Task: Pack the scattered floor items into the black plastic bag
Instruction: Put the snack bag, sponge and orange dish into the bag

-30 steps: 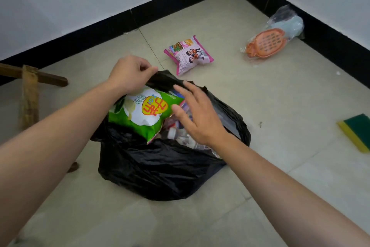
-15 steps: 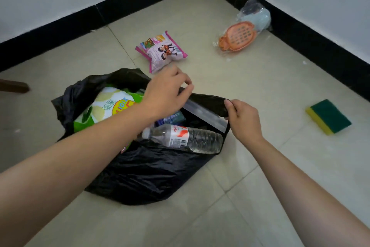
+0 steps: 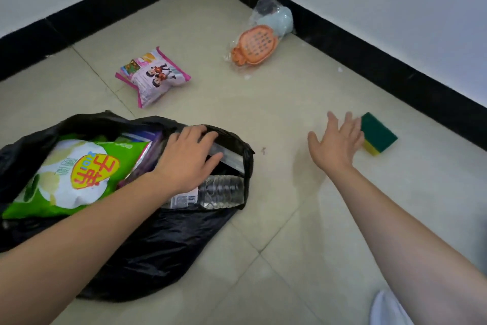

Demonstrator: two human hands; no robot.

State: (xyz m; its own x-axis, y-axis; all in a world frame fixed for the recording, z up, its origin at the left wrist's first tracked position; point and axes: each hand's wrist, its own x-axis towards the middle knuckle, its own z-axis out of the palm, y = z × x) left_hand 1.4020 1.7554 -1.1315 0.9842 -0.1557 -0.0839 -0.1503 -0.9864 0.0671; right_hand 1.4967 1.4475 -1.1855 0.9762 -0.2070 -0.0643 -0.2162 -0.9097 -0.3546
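- Beige tiled floor (image 3: 303,103) in a room corner, white walls, black baseboard (image 3: 369,48) running along both of them.
- Black bag (image 3: 158,258) lies slumped on the floor at the left, mouth open and facing up.
- Stuff already in the bag: a big green chips pack (image 3: 79,174) on the left side, and a clear bottle (image 3: 221,191) on its side right at the mouth's near edge. Some purple packaging sits between them, can't really make out what it is.
- Left hand (image 3: 187,158) rests on the bag's mouth, fingers laid loosely over the far rim, thumb out to the side. Not wrapped round anything as far as I can see.
- Right hand (image 3: 336,142) is out over the floor, spread wide, holding nothing. Its fingertips sit right at the near edge of the sponge (image 3: 379,133); can't tell if they actually touch it.
- Sponge is green on top, yellow underneath, flat on the floor near the right-hand wall.
- Pink snack pack (image 3: 152,77) lies on the floor beyond the bag.
- Orange plastic thing (image 3: 253,45) in clear wrap sits back in the corner, with something pale blue in the same wrap.
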